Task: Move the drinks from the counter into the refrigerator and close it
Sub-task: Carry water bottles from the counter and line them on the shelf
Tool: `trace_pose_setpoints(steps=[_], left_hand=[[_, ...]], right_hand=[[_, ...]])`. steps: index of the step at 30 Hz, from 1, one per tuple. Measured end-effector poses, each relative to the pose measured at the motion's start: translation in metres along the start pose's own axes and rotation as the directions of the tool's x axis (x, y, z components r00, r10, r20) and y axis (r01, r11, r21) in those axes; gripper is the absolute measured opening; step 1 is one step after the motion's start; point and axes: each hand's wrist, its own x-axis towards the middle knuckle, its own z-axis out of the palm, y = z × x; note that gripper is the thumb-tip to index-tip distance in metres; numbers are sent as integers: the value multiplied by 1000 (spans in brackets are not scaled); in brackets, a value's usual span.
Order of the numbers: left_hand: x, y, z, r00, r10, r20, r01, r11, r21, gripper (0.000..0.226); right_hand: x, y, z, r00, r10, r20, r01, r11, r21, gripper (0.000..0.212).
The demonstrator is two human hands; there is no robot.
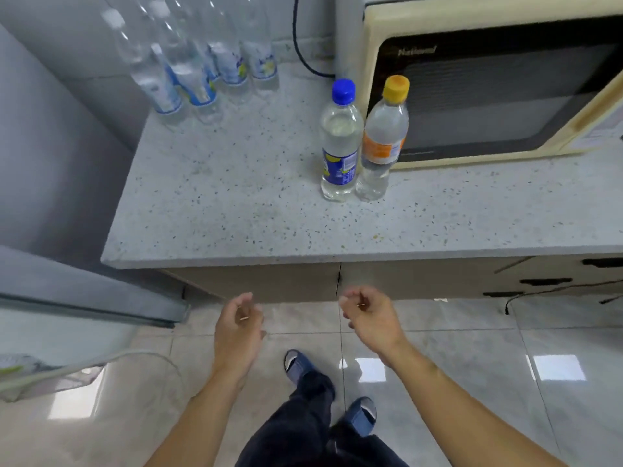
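Observation:
Two drink bottles stand side by side on the speckled counter [236,203]: a blue-capped bottle [339,143] with a blue label and an orange-capped bottle [382,143] with an orange label, touching each other in front of the microwave. Several clear bottles [202,62] with blue-and-white labels stand at the counter's back left. Below the counter's front edge, over the floor, my left hand [237,332] and my right hand [371,318] hang with loosely curled fingers, holding nothing. The refrigerator [50,156] stands at the left, and part of its door [84,298] shows at the lower left.
A cream microwave [499,85] fills the counter's back right. A dark cable [303,52] runs down the wall behind it. Cabinet doors and drawers [438,281] sit under the counter. My feet in blue slippers stand on the glossy tiled floor [472,365].

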Motion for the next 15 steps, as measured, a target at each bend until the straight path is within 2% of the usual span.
trace_pose_setpoints(steps=[4,9,15], left_hand=[[30,54,0,991,129,-31,-132,986,-106,22],[74,118,-6,967,217,-132,-243,941,-234,22],[121,173,-29,935,178,-306,-281,898,-338,22]], right_hand=[[29,-65,38,979,-193,71,197,979,-54,6],[72,-153,79,932,-337,132,350,933,-88,7],[121,-240,133,903,-404,146,413,910,-42,10]])
